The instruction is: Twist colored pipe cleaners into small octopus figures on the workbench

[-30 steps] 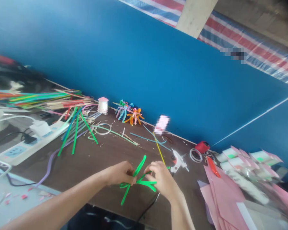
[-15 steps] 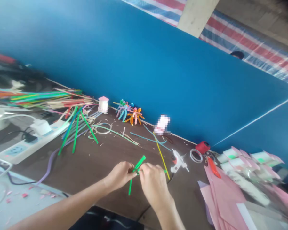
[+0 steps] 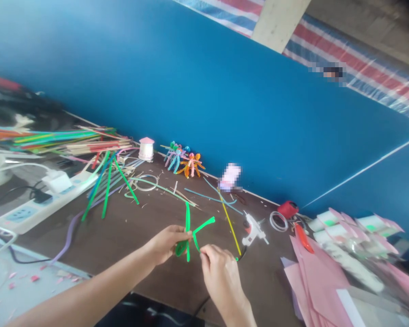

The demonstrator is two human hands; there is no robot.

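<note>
Right hand has pulled a little away from the left hand, and the green pipe cleaners between them, bunched together half a second ago, now fan apart. One stands upright and another slants toward the side where a white glue gun lies. The green pieces are held above the dark brown counter, to the left of the glue gun. The left hand pinches them between thumb and fingers, with a small loop hanging below the thumb. The right hand, nearer the glue gun, has its fingertips closed on a green strand; a green tip pokes out past its far side. A yellow pipe cleaner lies just left of the glue gun. Farther back and left of the glue gun stand small figures of bent fuzzy stems, orange and blue among them. Well to the glue gun's left is a white power strip; to its right are pink sheets.
</note>
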